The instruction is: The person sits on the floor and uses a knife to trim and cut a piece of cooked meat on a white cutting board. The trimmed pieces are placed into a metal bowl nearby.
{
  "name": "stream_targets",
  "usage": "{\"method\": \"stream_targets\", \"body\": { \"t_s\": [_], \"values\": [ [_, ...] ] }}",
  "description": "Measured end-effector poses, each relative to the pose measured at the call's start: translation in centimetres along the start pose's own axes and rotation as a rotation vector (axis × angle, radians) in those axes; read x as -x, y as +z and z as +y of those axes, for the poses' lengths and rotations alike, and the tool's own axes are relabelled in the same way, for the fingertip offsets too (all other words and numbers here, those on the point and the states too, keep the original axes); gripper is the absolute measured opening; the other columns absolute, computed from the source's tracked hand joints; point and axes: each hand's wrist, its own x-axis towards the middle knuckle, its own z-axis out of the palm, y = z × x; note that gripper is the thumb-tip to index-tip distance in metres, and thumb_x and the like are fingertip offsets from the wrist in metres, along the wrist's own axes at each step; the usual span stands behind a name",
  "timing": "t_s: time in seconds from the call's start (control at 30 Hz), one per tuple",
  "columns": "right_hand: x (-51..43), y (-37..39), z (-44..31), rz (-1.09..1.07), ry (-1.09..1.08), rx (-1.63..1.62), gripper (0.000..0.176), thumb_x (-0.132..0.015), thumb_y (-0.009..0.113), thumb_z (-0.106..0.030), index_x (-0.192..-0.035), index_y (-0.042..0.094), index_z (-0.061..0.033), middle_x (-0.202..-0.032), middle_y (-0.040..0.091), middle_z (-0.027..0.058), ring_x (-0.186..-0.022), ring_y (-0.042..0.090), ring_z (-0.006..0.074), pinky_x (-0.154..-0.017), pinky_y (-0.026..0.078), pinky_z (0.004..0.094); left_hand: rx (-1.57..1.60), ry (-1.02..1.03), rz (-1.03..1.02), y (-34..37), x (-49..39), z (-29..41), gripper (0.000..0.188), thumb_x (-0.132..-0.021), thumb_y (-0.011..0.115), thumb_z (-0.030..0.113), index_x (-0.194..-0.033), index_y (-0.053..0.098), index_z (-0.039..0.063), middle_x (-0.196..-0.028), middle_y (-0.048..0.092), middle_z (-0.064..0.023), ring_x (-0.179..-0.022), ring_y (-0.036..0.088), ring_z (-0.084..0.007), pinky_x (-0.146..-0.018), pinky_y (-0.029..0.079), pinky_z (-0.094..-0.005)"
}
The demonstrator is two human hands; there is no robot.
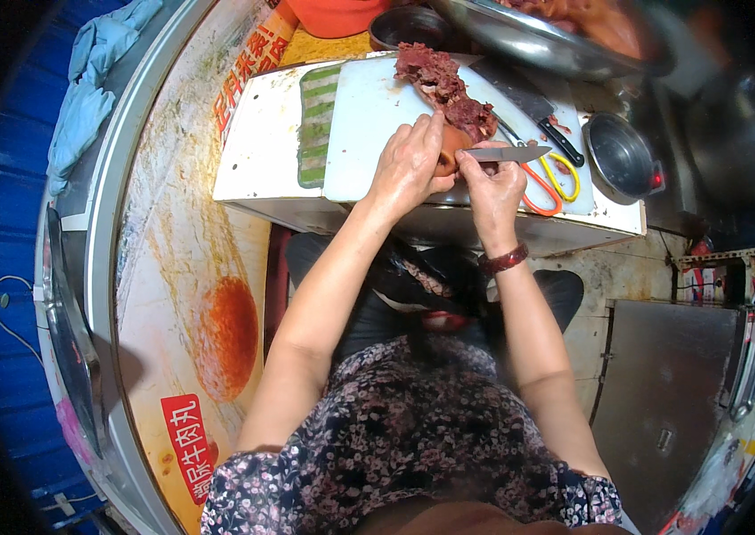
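Observation:
My left hand point(411, 164) grips a brown, smooth-skinned piece of meat point(456, 139) at the near edge of a white cutting board point(367, 134). In my right hand point(494, 184) is a small knife point(508, 154), its blade pointing right, with the fingertips against the brown piece. Dark red shredded meat point(441, 83) lies on the board just beyond my hands. Scissors with orange and yellow handles point(541, 190) rest on the board right of my right hand. Behind them lies a broad-bladed knife with a black handle point(561, 142).
A steel pot point(620, 155) stands right of the board. At the back are a large steel basin point(544, 40) with meat, a dark round pan point(407, 28) and a red container point(341, 15). A green-striped cloth point(319, 127) lies at the board's left. A metal cabinet point(665, 374) is at the lower right.

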Motion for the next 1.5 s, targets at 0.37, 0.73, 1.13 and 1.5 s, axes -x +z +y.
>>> {"method": "stream_targets", "body": {
  "t_s": [0.37, 0.73, 1.13, 1.5],
  "values": [
    [-0.5, -1.8, 0.6, 0.051, 0.110, -0.117, 0.014, -0.088, 0.080, -0.005, -0.096, 0.071, 0.0028, -0.085, 0.075, 0.0076, -0.075, 0.068, 0.0116, -0.068, 0.055, 0.0284, -0.007, -0.002, 0.034, 0.3, 0.4, -0.2, 0.100, -0.065, 0.095, 0.016, -0.149, 0.045, -0.009, -0.134, 0.061, -0.0261, -0.111, 0.063, -0.0404, -0.098, 0.054, -0.0455],
    [-0.4, -0.2, 0.4, 0.068, 0.016, 0.037, 0.018, -0.087, 0.081, -0.005, -0.099, 0.070, 0.0035, -0.086, 0.074, 0.0078, -0.075, 0.067, 0.0108, -0.070, 0.056, 0.0273, -0.001, -0.013, 0.025, 0.0, 0.0, 0.1, 0.100, -0.065, 0.094, 0.015, -0.148, 0.044, -0.010, -0.134, 0.061, -0.0262, -0.110, 0.063, -0.0415, -0.097, 0.054, -0.0463],
    [0.0, 0.1, -0.6, 0.091, -0.007, 0.116, 0.018, -0.087, 0.081, -0.008, -0.098, 0.071, 0.0031, -0.083, 0.072, 0.0050, -0.075, 0.067, 0.0129, -0.071, 0.055, 0.0291, -0.047, -0.006, 0.071, 0.5, 0.2, -0.1, 0.103, -0.060, 0.097, 0.019, -0.145, 0.047, -0.010, -0.125, 0.062, -0.0224, -0.102, 0.062, -0.0382, -0.094, 0.052, -0.0438],
    [1.4, -3.1, -1.8, -0.180, -0.226, 0.377, 0.055, -0.083, 0.077, -0.003, -0.137, 0.067, -0.0014, -0.096, 0.076, 0.0118, -0.079, 0.069, 0.0153, -0.076, 0.056, 0.0309, -0.102, 0.036, 0.130, -3.0, -2.0, 0.0, 0.086, -0.063, 0.086, 0.013, -0.141, 0.052, -0.001, -0.127, 0.063, -0.0191, -0.106, 0.061, -0.0390, -0.090, 0.050, -0.0489]
  ]
}}
